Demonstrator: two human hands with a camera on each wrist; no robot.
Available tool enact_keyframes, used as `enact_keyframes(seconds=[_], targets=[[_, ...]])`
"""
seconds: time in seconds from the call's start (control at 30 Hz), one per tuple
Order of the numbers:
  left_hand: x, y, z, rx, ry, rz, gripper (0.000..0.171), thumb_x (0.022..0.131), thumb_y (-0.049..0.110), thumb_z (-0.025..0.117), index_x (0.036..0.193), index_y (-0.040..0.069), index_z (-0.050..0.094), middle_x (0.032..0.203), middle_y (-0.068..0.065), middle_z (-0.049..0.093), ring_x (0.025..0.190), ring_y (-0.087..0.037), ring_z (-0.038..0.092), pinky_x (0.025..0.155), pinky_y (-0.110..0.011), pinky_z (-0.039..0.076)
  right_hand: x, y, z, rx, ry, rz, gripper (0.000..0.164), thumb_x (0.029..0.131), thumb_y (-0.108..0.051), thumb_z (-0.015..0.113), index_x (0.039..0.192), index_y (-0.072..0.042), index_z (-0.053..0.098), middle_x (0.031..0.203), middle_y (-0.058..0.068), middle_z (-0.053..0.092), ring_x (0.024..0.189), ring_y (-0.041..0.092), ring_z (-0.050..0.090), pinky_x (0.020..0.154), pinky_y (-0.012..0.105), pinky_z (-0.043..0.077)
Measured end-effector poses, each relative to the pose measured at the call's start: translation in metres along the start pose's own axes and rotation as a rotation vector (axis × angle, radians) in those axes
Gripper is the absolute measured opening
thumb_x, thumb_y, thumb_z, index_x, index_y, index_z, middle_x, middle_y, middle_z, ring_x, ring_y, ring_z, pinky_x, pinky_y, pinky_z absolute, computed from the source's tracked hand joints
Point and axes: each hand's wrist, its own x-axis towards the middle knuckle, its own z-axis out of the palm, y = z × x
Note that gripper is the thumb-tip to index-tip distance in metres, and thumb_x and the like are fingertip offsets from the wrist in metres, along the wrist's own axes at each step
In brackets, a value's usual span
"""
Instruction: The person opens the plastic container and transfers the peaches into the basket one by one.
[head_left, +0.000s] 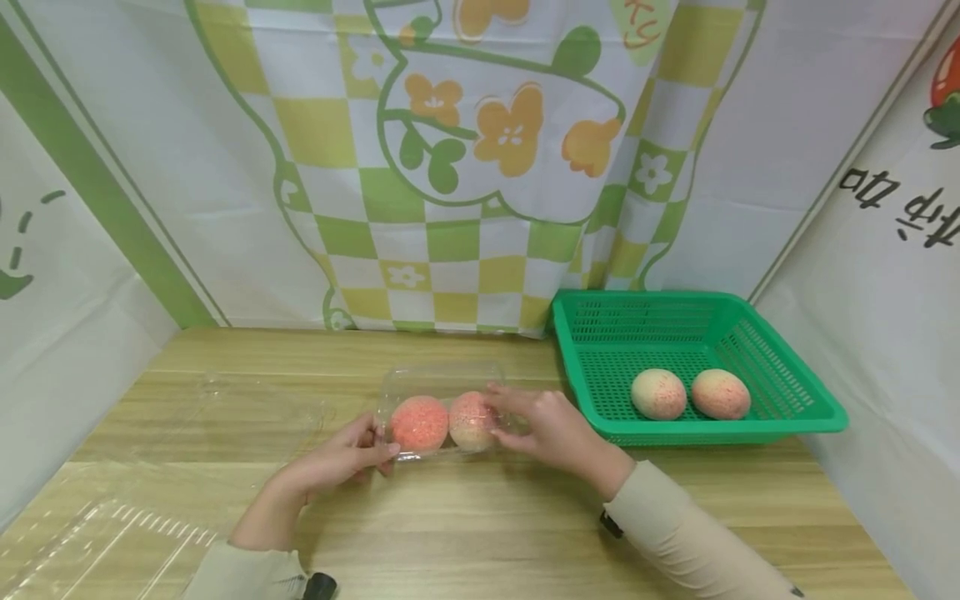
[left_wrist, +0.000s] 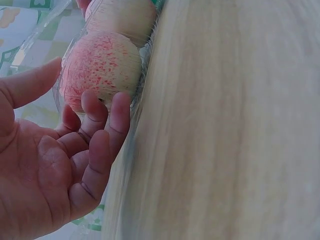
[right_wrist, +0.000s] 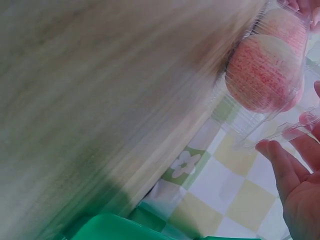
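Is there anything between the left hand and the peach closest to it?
Yes: the end wall of the clear container stands between the left hand and the nearest peach. Nothing else visible lies between them.

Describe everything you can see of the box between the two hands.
The box is clear, thin and glossy, apparently plastic, with ribbed walls. Two peaches sit side by side inside. It appears to rest on the table, to the left of the basket. The left hand grips its left end; the right hand holds its clear edge at the right end. I cannot tell whether it is fully closed.
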Motion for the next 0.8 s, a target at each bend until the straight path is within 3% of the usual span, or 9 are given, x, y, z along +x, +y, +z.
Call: enact_keyframes(seconds=[0.17,0.23,0.33,0.4,0.47,0.63,0.8], targets=[[0.000,0.000,-0.001,-0.007,0.011,-0.005,0.031,0.100,0.028,0.058,0.107,0.005,0.039,0.097,-0.012,0.059,0.091,-0.023,0.061,0.069,-0.029,0.040,0.002,-0.003,-0.003,0.001,-0.014,0.013,0.032,0.090,-0.021,0.074,0.118,-0.007,0.070,0.128,0.015,0.067,0.044,-0.005,0.033,0.045,0.009,0.033],[0.000,0.000,-0.002,-0.008,0.014,-0.005,0.031,0.100,0.028,0.058,0.106,0.005,0.039,0.097,-0.012,0.059,0.091,-0.024,0.062,0.070,-0.030,0.040,0.004,-0.004,-0.005,-0.007,-0.015,0.013,0.031,0.090,-0.021,0.073,0.117,-0.008,0.070,0.127,0.015,0.068,0.044,-0.003,0.039,0.045,0.010,0.036],[0.000,0.001,-0.003,-0.012,0.012,-0.010,0.030,0.099,0.028,0.058,0.104,0.006,0.038,0.097,-0.012,0.060,0.091,-0.023,0.062,0.070,-0.031,0.040,0.007,-0.006,-0.009,-0.034,-0.002,0.008,0.031,0.090,-0.022,0.074,0.117,-0.007,0.070,0.123,0.012,0.070,0.065,0.007,0.068,0.058,0.015,0.052],[0.000,0.001,-0.004,-0.011,0.006,-0.015,0.030,0.100,0.029,0.059,0.103,0.007,0.038,0.096,-0.012,0.061,0.091,-0.023,0.061,0.069,-0.031,0.039,0.009,-0.007,-0.013,-0.047,0.010,0.004,0.032,0.089,-0.022,0.075,0.117,-0.007,0.071,0.120,0.011,0.072,0.087,0.016,0.075,0.068,0.024,0.058],[-0.001,0.001,-0.005,-0.012,0.002,-0.024,0.031,0.099,0.029,0.059,0.102,0.008,0.038,0.095,-0.011,0.061,0.092,-0.023,0.061,0.069,-0.031,0.039,0.012,-0.008,-0.016,-0.054,0.017,0.009,0.033,0.089,-0.023,0.075,0.117,-0.007,0.071,0.117,0.009,0.073,0.102,0.020,0.073,0.077,0.030,0.060],[-0.002,0.001,-0.008,-0.004,-0.002,-0.019,0.032,0.098,0.029,0.061,0.101,0.008,0.038,0.095,-0.011,0.062,0.093,-0.024,0.062,0.069,-0.031,0.039,0.020,-0.011,-0.028,-0.012,-0.020,0.060,0.031,0.091,-0.025,0.073,0.115,-0.006,0.072,0.115,0.009,0.074,0.103,0.021,0.073,0.084,0.033,0.059],[-0.003,0.001,-0.008,0.004,-0.009,0.001,0.032,0.098,0.030,0.061,0.101,0.008,0.038,0.093,-0.012,0.062,0.093,-0.026,0.061,0.068,-0.030,0.038,0.033,-0.009,-0.039,0.065,-0.095,0.169,0.034,0.093,-0.029,0.070,0.119,-0.007,0.071,0.118,0.008,0.073,0.106,0.022,0.071,0.089,0.037,0.057]])
